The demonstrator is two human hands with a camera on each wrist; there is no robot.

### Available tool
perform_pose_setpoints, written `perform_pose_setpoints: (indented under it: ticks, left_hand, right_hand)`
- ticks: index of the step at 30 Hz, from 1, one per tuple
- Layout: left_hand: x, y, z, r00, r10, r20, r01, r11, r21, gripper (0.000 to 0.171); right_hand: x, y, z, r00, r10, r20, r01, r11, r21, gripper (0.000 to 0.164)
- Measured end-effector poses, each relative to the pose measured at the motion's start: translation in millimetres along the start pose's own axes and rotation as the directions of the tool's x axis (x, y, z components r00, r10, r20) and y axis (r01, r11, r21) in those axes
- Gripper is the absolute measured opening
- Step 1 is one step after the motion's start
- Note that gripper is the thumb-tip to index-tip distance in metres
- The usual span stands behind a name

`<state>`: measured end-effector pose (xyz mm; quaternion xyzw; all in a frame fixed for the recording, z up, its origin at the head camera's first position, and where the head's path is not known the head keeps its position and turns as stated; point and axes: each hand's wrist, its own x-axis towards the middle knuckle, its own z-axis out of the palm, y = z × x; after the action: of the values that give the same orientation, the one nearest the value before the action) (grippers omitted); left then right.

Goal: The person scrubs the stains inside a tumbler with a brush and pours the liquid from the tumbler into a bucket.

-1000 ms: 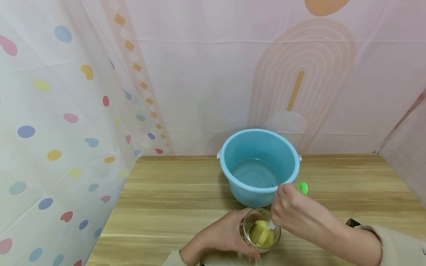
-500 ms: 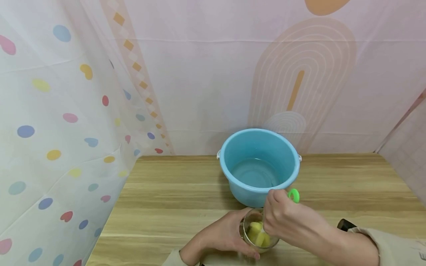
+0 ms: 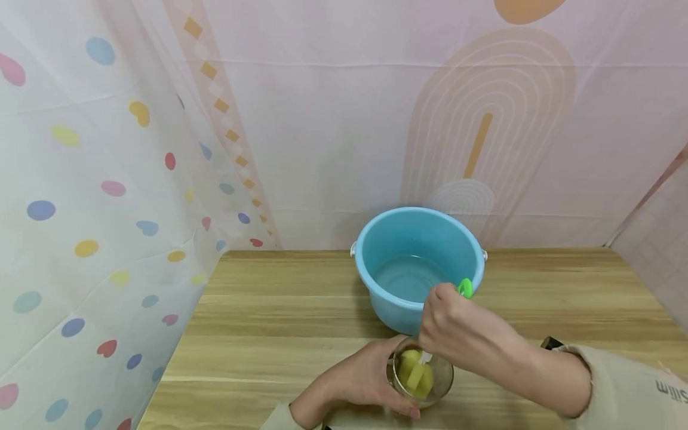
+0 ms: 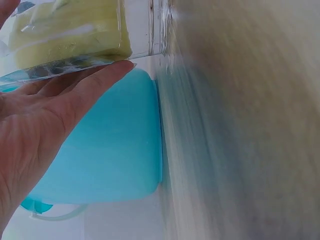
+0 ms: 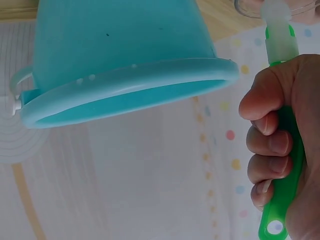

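Observation:
Low in the head view, my left hand (image 3: pixel 368 376) curls round a clear glass cup (image 3: pixel 443 385) standing on the table. Inside the cup is the yellow sponge head (image 3: pixel 414 376) of a cup brush, also visible through the glass wall (image 4: pixel 142 25) in the left wrist view. My right hand (image 3: pixel 462 331) grips the brush's green handle (image 5: pixel 287 180) in a fist above the cup. A white neck (image 5: pixel 277 30) joins the handle to the head at the cup's mouth. The handle's looped end (image 3: pixel 465 288) sticks out past the fist.
Just behind the cup stands a light blue bucket (image 3: pixel 376 292) with some water in its bottom. It has white handle mounts (image 3: pixel 353 249). A wood-grain table (image 3: pixel 269 334) lies underneath, with a patterned curtain (image 3: pixel 333 149) at its back and left.
My right hand has moved left with the cup brush, dipping slightly and then rising. The sponge head has shifted inside the cup. My left hand and the cup have stayed in place.

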<state>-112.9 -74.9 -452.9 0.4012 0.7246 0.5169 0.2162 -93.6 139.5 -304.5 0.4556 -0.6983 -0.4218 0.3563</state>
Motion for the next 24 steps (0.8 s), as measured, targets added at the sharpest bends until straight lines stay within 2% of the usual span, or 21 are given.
perform_pose_setpoints:
  ticks: [7,15,24]
  left_hand:
    - [0.2,0.8,-0.7,0.999,-0.026,0.02,0.026,0.999,-0.026,0.081]
    - [0.4,1.8,-0.7,0.999,-0.028,0.021,0.028,1.0,-0.01,0.085]
    - [-0.7,1.5,-0.8,0.999,-0.041,0.023,0.041,0.999,0.006,0.085]
  right_hand:
    - [-2,1,4,1.0,-0.003,0.029,0.003,1.0,0.021,0.045]
    - [-9,4,9,0.999,0.001,0.05,-0.003,1.0,0.029,0.043]
    - [-17,5,9,0.998,0.018,0.058,-0.022,0.997,0.077,0.023]
